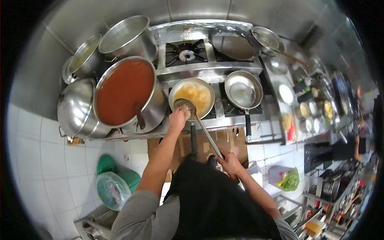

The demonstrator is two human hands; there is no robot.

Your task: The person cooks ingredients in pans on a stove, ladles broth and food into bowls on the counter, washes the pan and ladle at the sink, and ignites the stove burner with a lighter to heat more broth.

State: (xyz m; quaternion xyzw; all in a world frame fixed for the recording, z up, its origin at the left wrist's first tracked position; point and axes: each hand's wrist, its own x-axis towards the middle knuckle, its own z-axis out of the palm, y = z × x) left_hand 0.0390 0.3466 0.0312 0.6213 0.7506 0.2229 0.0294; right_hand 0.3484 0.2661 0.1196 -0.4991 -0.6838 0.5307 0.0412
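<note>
My right hand (231, 162) is wrapped around the long handle of a metal ladle (206, 134). The ladle's bowl is over the near left side of a frying pan (193, 81) holding a yellowish-brown liquid with paler lumps. At the bowl, my left hand (178, 120) has its fingers closed together on small pale-brown bits, too small to name. The pan's dark handle (193, 140) points toward me, below both hands. Beside it on the right is a second frying pan (243, 90) with a shiny, wet-looking base.
Left of the pan stands a large pot (127, 92) of red sauce with a utensil handle leaning out. More pots (127, 37) and a domed lid (76, 105) crowd the left. A dark pan (232, 43) sits on a back burner. Containers (307, 110) line the right counter. Another person (358, 150) is far right.
</note>
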